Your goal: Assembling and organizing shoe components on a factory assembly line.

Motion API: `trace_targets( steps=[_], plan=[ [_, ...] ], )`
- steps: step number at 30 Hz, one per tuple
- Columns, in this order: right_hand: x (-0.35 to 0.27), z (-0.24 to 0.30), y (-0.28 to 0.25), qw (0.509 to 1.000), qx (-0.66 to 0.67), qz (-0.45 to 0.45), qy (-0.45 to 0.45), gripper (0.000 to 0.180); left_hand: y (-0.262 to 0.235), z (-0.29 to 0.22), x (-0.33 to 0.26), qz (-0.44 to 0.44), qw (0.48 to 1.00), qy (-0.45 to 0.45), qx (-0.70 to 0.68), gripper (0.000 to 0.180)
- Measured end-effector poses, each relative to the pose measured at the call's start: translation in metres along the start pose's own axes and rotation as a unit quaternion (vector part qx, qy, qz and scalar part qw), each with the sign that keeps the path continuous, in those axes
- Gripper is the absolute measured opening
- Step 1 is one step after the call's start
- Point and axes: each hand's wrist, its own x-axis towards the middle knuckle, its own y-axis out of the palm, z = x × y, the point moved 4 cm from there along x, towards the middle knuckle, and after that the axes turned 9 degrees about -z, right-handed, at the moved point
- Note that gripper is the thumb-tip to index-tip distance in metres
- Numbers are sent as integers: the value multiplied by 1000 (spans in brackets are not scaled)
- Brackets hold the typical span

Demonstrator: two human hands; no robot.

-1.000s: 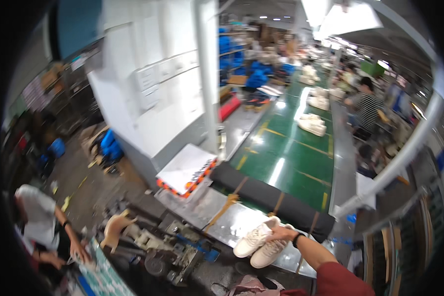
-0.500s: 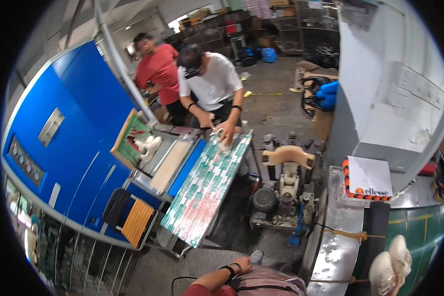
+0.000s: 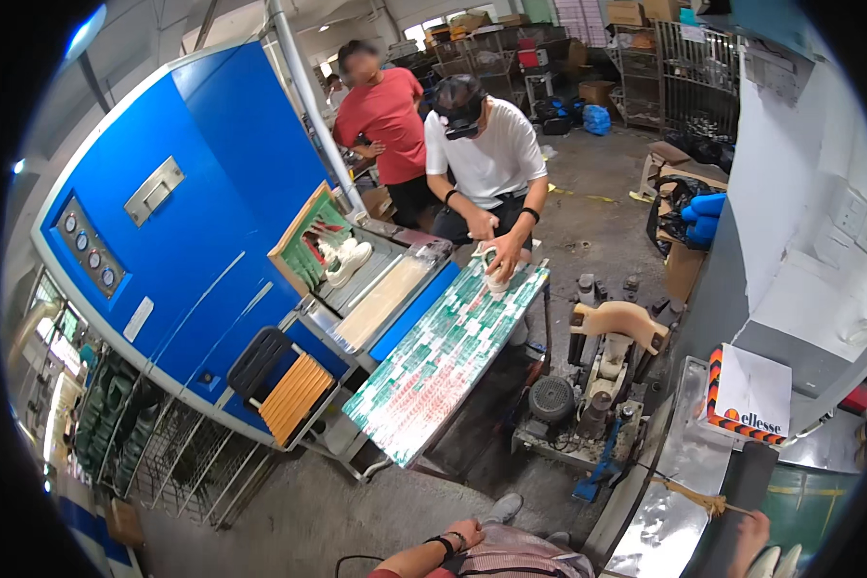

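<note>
Right hand point(image 3: 749, 541) back in view, beside pale shoes point(image 3: 769, 564).

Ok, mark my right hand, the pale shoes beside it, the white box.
Right hand point(image 3: 750, 541): head view, its middle.
Pale shoes point(image 3: 789, 562): head view, one's visible end.
White box point(image 3: 753, 381): head view, white face.

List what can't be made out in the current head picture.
All in the head view:
Cream shoes: cut off by the lower edge.
Right hand: lower part cut off by the same edge; contact with the shoes unclear.
Left hand: its back hides the palm.
White item: partly covered by a co-worker's hand.
Dials: too small to read.
</note>
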Motion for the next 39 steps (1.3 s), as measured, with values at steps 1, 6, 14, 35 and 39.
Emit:
trace_targets(
  steps=[1,6,14,35,39],
  plan=[
    [-28,27,67,995,79,64,4,27,-1,3,-8,-29,1000,-2,-1,44],
    [-182,252,256,933,120,338,-38,26,1,28,-9,-49,998,-7,-36,44],
    [-342,531,290,597,346,646,-326,23,-22,72,18,-53,994,-39,-90,42],
    [-456,622,405,258,707,485,-445,11,-133,138,93,-78,994,25,-75,38],
    [-437,606,389,452,565,651,-229,14,-144,121,71,-97,992,16,-76,37]
  ],
)
